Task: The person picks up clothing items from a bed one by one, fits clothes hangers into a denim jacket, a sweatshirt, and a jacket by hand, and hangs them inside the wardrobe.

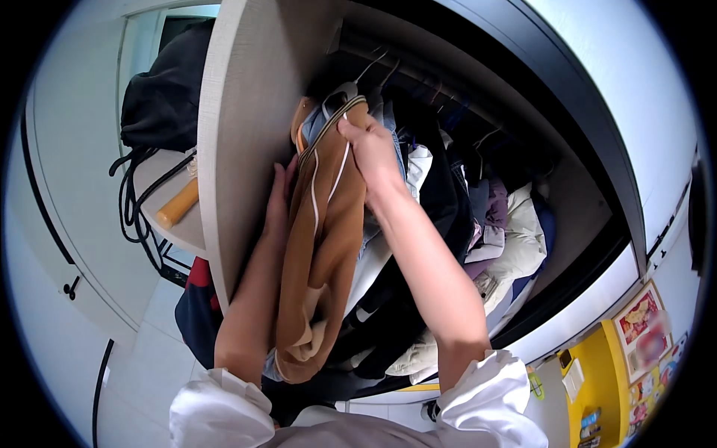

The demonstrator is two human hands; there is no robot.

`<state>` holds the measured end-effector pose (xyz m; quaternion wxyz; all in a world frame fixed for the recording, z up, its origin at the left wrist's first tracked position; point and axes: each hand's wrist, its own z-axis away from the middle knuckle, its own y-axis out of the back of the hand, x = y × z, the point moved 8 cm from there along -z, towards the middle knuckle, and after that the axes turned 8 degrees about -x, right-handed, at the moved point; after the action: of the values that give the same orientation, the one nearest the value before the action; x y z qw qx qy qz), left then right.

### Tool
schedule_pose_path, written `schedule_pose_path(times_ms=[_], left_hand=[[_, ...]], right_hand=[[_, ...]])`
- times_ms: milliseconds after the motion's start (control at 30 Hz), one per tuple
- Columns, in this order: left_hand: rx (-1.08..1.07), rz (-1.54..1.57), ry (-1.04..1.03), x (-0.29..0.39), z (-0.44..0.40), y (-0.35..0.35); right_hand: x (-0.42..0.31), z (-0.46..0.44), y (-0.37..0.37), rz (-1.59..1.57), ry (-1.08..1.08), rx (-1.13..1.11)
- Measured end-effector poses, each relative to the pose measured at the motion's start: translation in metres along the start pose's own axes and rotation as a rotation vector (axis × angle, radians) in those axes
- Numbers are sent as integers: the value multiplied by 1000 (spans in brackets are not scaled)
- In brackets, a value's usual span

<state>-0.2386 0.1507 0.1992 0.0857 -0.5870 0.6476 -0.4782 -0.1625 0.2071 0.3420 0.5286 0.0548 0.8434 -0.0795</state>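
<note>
A brown garment (337, 201) with striped ribbed trim and white cords hangs in the wardrobe, with pale lining showing at its lower opening. Near its top, my right hand (371, 151) is closed on the cloth just below the trim. My left hand (279, 196) lies along the garment's left side, fingers stretched upward; the cloth hides part of it. Above the brown garment, a light hanger (348, 91) shows, with its hook on the rail. Blue denim peeks out behind the trim.
Black clothes (441, 179), a cream padded jacket (525, 235) and other garments hang to the right. On the left stands the wardrobe's side panel (243, 134); beyond it, a black bag (170, 93) rests on a shelf (160, 183). Yellow shelving (601, 373) stands at lower right.
</note>
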Motion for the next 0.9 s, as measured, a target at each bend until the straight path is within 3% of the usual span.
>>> schedule_pose_path(times_ms=[100, 233, 433, 633, 800, 867, 900], left_hand=[[103, -110, 153, 9, 7, -36], [43, -189, -49, 21, -24, -42], [-111, -227, -254, -4, -105, 23], [10, -309, -90, -34, -116, 53], [-100, -831, -42, -43, -74, -9], [-90, -594, 38, -52, -67, -5], [-55, -252, 99, -62, -68, 7]], right_hand=[[-12, -12, 1, 60, 8, 39], [-17, -34, 12, 59, 32, 85], [-10, -56, 24, 92, -20, 131], [30, -68, 47, -142, -264, 210], [26, -53, 64, 69, -186, 244], [22, -47, 67, 120, -209, 190], [21, -45, 67, 106, -248, 149]])
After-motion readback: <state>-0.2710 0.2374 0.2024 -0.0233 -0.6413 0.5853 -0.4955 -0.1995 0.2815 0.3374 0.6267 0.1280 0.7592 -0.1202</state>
